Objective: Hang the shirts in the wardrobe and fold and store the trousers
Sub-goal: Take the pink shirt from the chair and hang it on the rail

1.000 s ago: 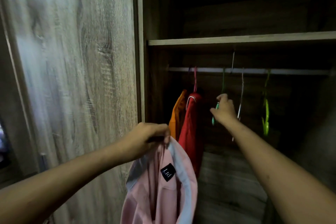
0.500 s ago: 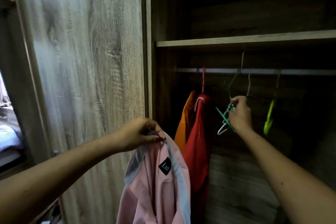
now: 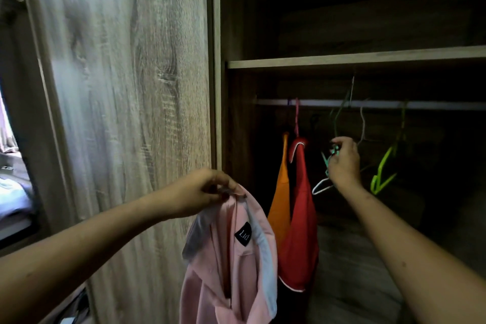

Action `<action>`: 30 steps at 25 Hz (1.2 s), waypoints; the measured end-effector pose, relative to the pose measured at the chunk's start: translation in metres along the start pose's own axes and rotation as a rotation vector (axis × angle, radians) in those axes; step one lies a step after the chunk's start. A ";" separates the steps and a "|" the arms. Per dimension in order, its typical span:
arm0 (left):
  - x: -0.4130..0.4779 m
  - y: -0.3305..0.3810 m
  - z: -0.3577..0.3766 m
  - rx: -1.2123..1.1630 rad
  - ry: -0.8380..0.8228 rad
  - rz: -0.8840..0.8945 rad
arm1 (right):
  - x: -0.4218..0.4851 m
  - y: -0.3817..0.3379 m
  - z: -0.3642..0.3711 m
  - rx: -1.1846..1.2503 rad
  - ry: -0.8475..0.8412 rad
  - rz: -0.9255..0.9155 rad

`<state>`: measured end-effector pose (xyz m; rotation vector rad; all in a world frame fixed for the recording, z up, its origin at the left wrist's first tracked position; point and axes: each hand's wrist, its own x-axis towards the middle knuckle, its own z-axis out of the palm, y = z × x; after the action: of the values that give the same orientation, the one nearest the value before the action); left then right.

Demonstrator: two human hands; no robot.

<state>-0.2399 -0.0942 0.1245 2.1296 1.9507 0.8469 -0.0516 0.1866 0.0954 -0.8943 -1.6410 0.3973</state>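
Open wardrobe, seen from beside the person. The left hand is raised in front of the wood-grain door. Its grip is clamped on the collar of a pink shirt, fingers and thumb pinching the fabric. The shirt hangs free below the hand, outside the wardrobe, with a black label showing inside the neck.

The right hand reaches into the hanging bay, under the shelf and below the rail. Its fingers are closed on the neck of a teal hanger. A white hanger juts out just under the hand; whether it is also held cannot be told.

Two garments hang on the rail left of that hand — an orange shirt and, touching it, a red shirt. A lime-green hanger hangs bare to the right.
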 end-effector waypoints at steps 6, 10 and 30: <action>0.005 -0.006 -0.011 0.525 0.270 0.298 | -0.082 0.019 0.010 0.265 0.056 0.005; 0.009 -0.006 -0.008 0.590 0.295 0.295 | -0.104 0.028 -0.001 0.427 0.069 0.178; -0.005 0.005 -0.011 -0.736 0.386 -0.043 | -0.201 -0.044 -0.002 0.871 -0.306 0.072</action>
<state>-0.2405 -0.1023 0.1343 1.5569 1.4504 1.7334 -0.0566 0.0104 -0.0108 -0.2322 -1.4756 1.2284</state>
